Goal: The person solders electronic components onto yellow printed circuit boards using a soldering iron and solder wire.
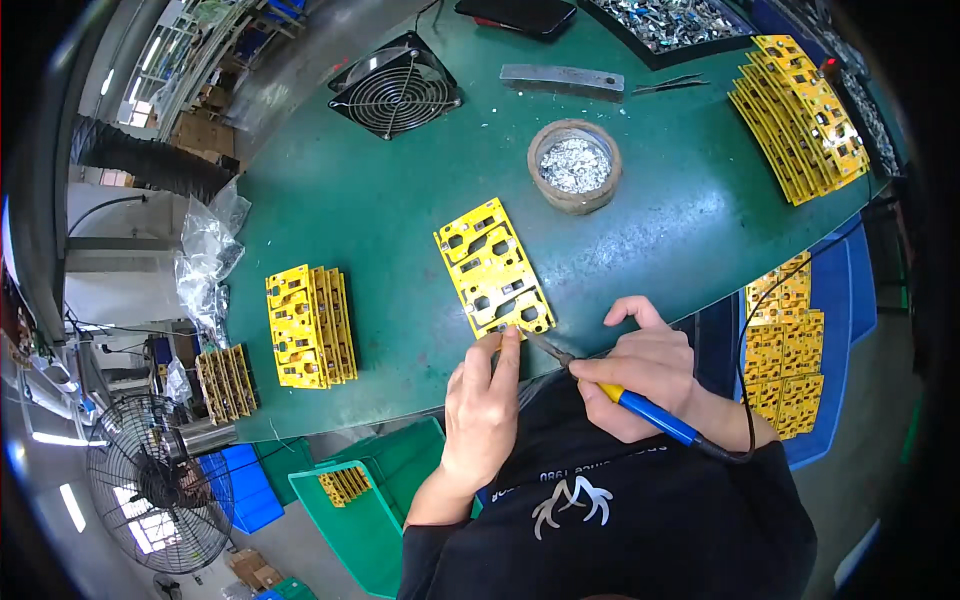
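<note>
A yellow circuit board panel (492, 262) with cut-outs and small dark parts lies on the green table in front of me. At its near edge, my left hand (482, 412) is closed, with fingertips pressed together on the board; whether a small part is also between them is hidden. My right hand (645, 375) grips a soldering iron (655, 415) with a blue and yellow handle. Its tip points left and reaches the board's near right corner, close to my left fingertips. A black cord runs from the handle's end.
Stacked yellow panels (310, 328) stand left, more panels (800, 120) far right. A round tub (575, 170) of silvery bits, a metal bar (562, 80), tweezers (670, 84) and a black fan (397, 88) lie beyond. Green (330, 515) and blue bins (835, 340) flank me.
</note>
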The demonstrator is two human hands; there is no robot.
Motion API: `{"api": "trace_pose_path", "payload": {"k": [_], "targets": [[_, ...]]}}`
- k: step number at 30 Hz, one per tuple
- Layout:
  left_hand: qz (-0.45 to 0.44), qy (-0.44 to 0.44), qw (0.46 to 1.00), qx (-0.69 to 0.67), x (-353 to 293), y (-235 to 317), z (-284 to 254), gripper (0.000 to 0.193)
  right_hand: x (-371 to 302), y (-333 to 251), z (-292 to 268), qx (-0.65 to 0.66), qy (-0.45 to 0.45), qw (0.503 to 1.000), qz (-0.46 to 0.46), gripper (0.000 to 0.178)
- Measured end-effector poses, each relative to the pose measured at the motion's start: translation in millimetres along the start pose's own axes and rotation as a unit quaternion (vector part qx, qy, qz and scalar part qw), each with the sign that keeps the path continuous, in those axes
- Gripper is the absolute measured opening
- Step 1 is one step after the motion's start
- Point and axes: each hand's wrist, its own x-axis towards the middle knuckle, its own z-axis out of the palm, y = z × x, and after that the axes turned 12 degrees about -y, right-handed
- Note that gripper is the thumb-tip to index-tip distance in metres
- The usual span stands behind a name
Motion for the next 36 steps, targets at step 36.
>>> {"api": "trace_pose_path", "payload": {"k": [36], "targets": [[-0.317, 0.296, 0.893, 0.121, -33.5, -98.3, -55.6, 0.050, 9.0, 12.4, 13.0, -0.162, -0.092, 0.980, 0.068, 0.078]]}}
